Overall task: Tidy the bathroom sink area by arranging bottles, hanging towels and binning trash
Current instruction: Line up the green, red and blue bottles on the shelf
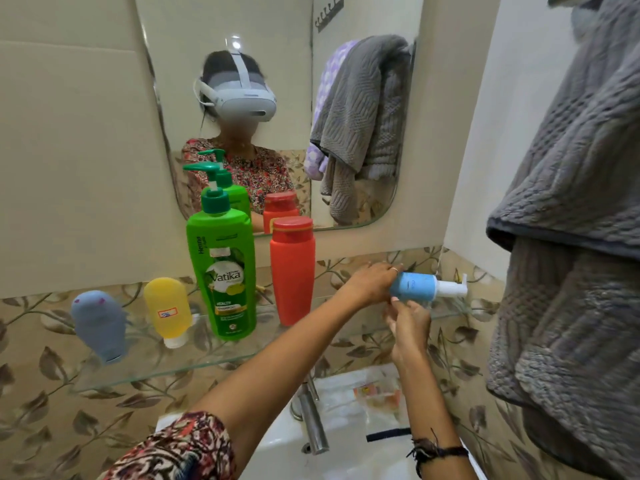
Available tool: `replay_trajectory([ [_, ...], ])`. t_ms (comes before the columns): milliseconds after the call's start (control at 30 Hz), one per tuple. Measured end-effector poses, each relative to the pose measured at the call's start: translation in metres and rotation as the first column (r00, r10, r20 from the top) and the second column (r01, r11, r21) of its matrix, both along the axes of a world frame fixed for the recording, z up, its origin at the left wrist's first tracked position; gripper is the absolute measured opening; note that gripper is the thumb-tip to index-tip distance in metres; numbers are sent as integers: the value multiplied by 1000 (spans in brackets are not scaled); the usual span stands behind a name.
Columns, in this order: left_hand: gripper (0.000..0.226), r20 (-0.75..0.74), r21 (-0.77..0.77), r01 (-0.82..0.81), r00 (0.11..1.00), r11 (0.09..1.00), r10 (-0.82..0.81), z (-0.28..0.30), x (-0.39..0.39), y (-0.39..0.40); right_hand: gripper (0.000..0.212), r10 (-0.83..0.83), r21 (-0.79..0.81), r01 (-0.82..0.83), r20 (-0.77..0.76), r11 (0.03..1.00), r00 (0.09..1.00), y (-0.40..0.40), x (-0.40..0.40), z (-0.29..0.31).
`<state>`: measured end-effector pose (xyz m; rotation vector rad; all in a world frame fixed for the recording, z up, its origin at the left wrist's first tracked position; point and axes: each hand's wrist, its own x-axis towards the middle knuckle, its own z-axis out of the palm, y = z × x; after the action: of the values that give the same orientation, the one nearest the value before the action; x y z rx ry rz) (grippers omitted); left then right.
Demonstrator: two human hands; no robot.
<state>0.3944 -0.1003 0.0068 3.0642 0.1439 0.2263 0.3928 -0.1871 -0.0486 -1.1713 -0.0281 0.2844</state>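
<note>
A small blue pump bottle (pixel 417 286) lies sideways over the right end of the glass shelf (pixel 214 362), its white pump pointing right. My left hand (pixel 372 280) grips its base from the left. My right hand (pixel 408 318) reaches up from below and pinches its underside. On the shelf stand a tall green shampoo pump bottle (pixel 223 271) and a red bottle (pixel 292 271). Left of them stand a yellow tube (pixel 168 311) and a grey-blue tube (pixel 98 325), both cap down. A grey towel (pixel 575 209) hangs at the right.
A mirror (pixel 277 98) hangs above the shelf, reflecting towels on a rail. Below the shelf are a white sink (pixel 287 441) with a chrome tap (pixel 311 420) and clear plastic wrapper trash (pixel 374 393) lying on the sink's right side. The hanging towel crowds the right wall.
</note>
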Motion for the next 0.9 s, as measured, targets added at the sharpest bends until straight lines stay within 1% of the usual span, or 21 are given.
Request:
replay_trajectory([
  [100, 60, 4, -31, -15, 1000, 999, 15, -2, 3, 1, 36, 0, 14, 1, -13, 1000, 1000, -3, 3, 1],
  [200, 56, 100, -56, -28, 994, 998, 33, -8, -5, 0, 33, -2, 42, 3, -28, 999, 1000, -6, 5, 3],
  [267, 54, 175, -92, -38, 983, 995, 54, -14, -14, 1, 37, 5, 60, -3, -33, 998, 999, -6, 3, 3],
  [367, 52, 283, -240, -1, 956, 971, 71, -21, -31, 4, 47, -12, 99, 13, -8, 995, 1000, -6, 0, 6],
  [433, 52, 349, -311, 35, 934, 950, 80, -22, -43, 4, 52, 1, 126, -2, 13, 992, 1000, -5, -3, 11],
  [533, 53, 427, -409, 63, 895, 911, 130, -20, -58, 2, 48, 46, 211, -49, 19, 976, 999, -3, -8, 21],
  [633, 57, 478, -510, 101, 859, 854, 184, -17, -72, -1, 40, 74, 224, -97, 109, 970, 991, -3, -12, 28],
  [733, 69, 508, -590, 195, 844, 784, 172, -17, -91, -4, 32, 127, 201, -172, 218, 964, 968, -9, -12, 34],
  [833, 87, 520, -607, 262, 845, 751, 125, -23, -110, -7, 32, 206, 165, -270, 324, 949, 923, -17, -13, 45],
  [900, 96, 540, -599, 303, 836, 741, 95, -25, -121, -9, 35, 264, 118, -338, 407, 934, 874, -21, -17, 54],
])
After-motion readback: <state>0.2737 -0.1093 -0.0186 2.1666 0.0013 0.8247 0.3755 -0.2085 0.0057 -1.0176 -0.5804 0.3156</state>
